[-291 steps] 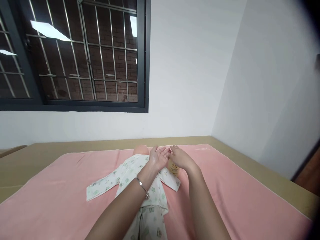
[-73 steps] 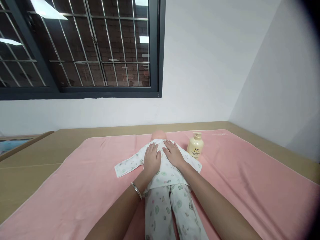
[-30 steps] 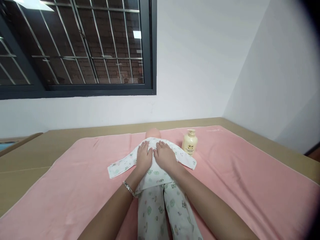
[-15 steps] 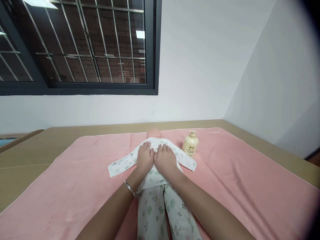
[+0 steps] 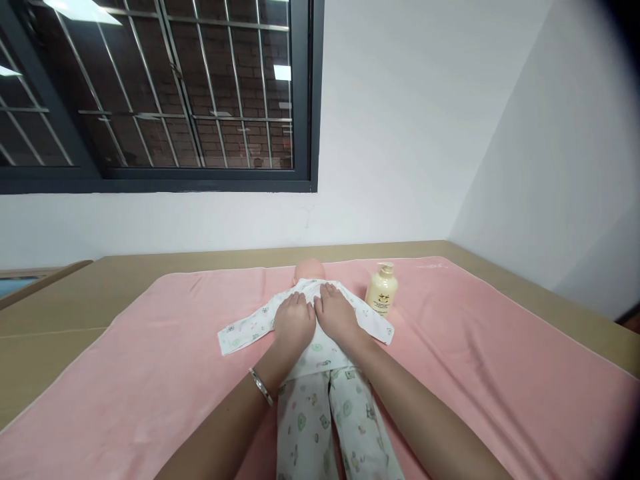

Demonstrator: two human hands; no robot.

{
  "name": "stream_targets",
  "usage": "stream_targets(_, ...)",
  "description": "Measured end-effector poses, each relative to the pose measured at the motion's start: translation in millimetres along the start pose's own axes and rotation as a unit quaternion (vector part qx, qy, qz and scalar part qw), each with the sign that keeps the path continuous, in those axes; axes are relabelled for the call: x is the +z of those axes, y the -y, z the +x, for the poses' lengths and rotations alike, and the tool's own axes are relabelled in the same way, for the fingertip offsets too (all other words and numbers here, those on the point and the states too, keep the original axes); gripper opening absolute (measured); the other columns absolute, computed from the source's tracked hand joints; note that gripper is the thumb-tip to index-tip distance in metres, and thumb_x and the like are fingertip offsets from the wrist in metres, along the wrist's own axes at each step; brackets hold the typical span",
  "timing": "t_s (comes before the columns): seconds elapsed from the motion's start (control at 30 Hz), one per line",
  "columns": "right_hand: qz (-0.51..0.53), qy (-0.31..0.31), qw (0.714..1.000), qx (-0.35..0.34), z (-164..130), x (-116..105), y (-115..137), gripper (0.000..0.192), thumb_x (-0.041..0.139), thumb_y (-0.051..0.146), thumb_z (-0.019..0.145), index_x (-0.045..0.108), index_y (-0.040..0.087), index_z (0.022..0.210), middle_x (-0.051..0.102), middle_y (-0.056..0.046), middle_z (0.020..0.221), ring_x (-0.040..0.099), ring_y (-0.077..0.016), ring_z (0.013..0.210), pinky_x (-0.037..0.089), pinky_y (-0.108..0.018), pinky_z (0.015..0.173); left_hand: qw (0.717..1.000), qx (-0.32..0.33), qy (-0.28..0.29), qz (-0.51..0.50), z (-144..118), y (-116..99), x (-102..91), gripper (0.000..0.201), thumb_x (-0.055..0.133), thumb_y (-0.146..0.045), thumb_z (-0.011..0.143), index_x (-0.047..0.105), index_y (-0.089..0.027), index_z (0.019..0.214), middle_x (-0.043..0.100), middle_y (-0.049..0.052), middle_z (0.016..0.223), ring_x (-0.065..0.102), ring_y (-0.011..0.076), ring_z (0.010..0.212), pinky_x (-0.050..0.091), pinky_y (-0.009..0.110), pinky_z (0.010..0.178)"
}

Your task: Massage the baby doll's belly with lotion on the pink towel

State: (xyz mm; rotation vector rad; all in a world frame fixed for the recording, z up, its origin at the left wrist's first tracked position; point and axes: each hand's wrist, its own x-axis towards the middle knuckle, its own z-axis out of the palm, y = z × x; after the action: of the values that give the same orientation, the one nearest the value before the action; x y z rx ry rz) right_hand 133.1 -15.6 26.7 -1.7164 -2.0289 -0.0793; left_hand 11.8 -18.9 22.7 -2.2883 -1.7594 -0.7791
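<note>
A baby doll lies on the pink sheet, dressed in a white patterned top (image 5: 320, 360) with long sleeves spread to both sides and matching patterned trousers (image 5: 303, 427). Its smooth bald head (image 5: 309, 269) points away from me, and I see no face on it. My left hand (image 5: 295, 323) rests on the left of the doll's upper body, fingers stretched out and close together. Beside it, my right hand (image 5: 337, 312) lies flat on the right half, reaching slightly farther toward the head. The two thumbs are near each other.
A cream pump bottle (image 5: 381, 291) stands right of the doll, close to its sleeve. The pink sheet (image 5: 165, 373) covers much of a tan padded surface (image 5: 55, 310). Behind rise a white wall (image 5: 390, 133) and a barred window with a dark frame (image 5: 306, 100).
My left hand has slid a little toward me along the top, while my right hand has shifted slightly toward the doll's head. The doll and bottle stay in place.
</note>
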Motion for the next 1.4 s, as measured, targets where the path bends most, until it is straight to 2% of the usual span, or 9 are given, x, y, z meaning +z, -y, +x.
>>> stream_targets(0.13, -0.084, 0.010, 0.996, 0.003, -13, -13, 23, 0.037, 0.037, 0.019, 0.097, 0.064, 0.003, 0.117, 0.066, -0.021, 0.118, 0.059, -0.0290, 0.114, 0.042, -0.036, 0.099, 0.998, -0.012, 0.029, -0.059, 15, 15, 3.6, 0.042, 0.034, -0.025, 0.095, 0.063, -0.006, 0.119, 0.063, 0.019, 0.128, 0.056, 0.0294, 0.124, 0.040, 0.042, 0.108)
stream_targets(0.27, -0.087, 0.012, 0.996, -0.008, -17, -19, 29, 0.029, 0.041, 0.016, 0.093, 0.068, 0.008, 0.101, 0.070, -0.017, 0.098, 0.065, -0.0263, 0.096, 0.047, -0.034, 0.088, 0.992, -0.029, 0.051, -0.111, 28, 28, 9.5, 0.046, 0.030, -0.029, 0.098, 0.059, -0.006, 0.126, 0.060, 0.017, 0.133, 0.051, 0.0275, 0.130, 0.037, 0.041, 0.110)
stream_targets(0.37, -0.056, -0.002, 0.998, -0.010, -14, -13, 24, 0.033, 0.039, 0.019, 0.095, 0.068, 0.007, 0.108, 0.069, -0.019, 0.109, 0.062, -0.0270, 0.108, 0.043, -0.035, 0.099, 0.993, -0.028, 0.043, -0.103, 29, 29, 13.2, 0.048, 0.029, -0.029, 0.097, 0.057, -0.004, 0.127, 0.061, 0.019, 0.131, 0.049, 0.0284, 0.131, 0.036, 0.043, 0.111)
stream_targets(0.53, 0.057, 0.009, 0.998, -0.001, 3, 3, 2, 0.054, 0.038, 0.031, 0.097, 0.045, 0.001, 0.141, 0.043, -0.021, 0.147, 0.036, -0.0293, 0.140, 0.026, -0.040, 0.116, 0.995, -0.041, 0.003, -0.093, 19, 23, 17.7, 0.047, 0.031, -0.027, 0.095, 0.060, -0.004, 0.125, 0.062, 0.019, 0.129, 0.054, 0.0292, 0.126, 0.038, 0.044, 0.110)
stream_targets(0.73, 0.133, 0.005, 0.991, -0.012, 10, 14, -16, 0.057, 0.037, 0.037, 0.097, 0.042, 0.004, 0.144, 0.038, -0.017, 0.152, 0.027, -0.0259, 0.144, 0.020, -0.039, 0.119, 0.983, -0.056, -0.050, -0.168, 9, 23, 27.5, 0.045, 0.035, -0.028, 0.095, 0.059, -0.009, 0.127, 0.058, 0.015, 0.136, 0.048, 0.0267, 0.132, 0.034, 0.045, 0.115)
stream_targets(1.0, 0.087, -0.018, 0.996, -0.004, 2, 10, -7, 0.053, 0.035, 0.035, 0.099, 0.044, 0.005, 0.142, 0.043, -0.016, 0.149, 0.032, -0.0255, 0.141, 0.022, -0.037, 0.117, 0.976, -0.061, -0.062, -0.200, 9, 25, 27.2, 0.042, 0.038, -0.028, 0.093, 0.061, -0.010, 0.124, 0.060, 0.015, 0.134, 0.051, 0.0266, 0.130, 0.037, 0.047, 0.114)
stream_targets(1.17, 0.001, -0.026, 0.999, 0.024, -6, -4, 10, 0.047, 0.035, 0.033, 0.099, 0.056, 0.003, 0.129, 0.058, -0.022, 0.131, 0.050, -0.0299, 0.127, 0.033, -0.039, 0.109, 0.976, -0.062, -0.068, -0.198, 9, 25, 28.3, 0.041, 0.038, -0.027, 0.093, 0.062, -0.011, 0.123, 0.061, 0.014, 0.132, 0.052, 0.0259, 0.129, 0.037, 0.045, 0.113)
stream_targets(1.3, -0.059, -0.009, 0.997, 0.053, -16, -12, 27, 0.042, 0.037, 0.030, 0.098, 0.063, 0.002, 0.116, 0.065, -0.025, 0.116, 0.060, -0.0330, 0.111, 0.040, -0.043, 0.099, 0.985, -0.045, -0.058, -0.159, 11, 26, 28.8, 0.042, 0.035, -0.025, 0.094, 0.061, -0.010, 0.124, 0.061, 0.015, 0.132, 0.052, 0.0264, 0.128, 0.038, 0.046, 0.112)
stream_targets(1.4, -0.056, -0.012, 0.997, 0.042, -16, -11, 29, 0.044, 0.037, 0.028, 0.097, 0.061, -0.002, 0.119, 0.062, -0.028, 0.120, 0.057, -0.0346, 0.117, 0.037, -0.045, 0.103, 0.994, -0.024, -0.047, -0.101, 12, 24, 23.6, 0.043, 0.032, -0.022, 0.095, 0.059, -0.008, 0.125, 0.061, 0.016, 0.132, 0.053, 0.0269, 0.127, 0.039, 0.045, 0.110)
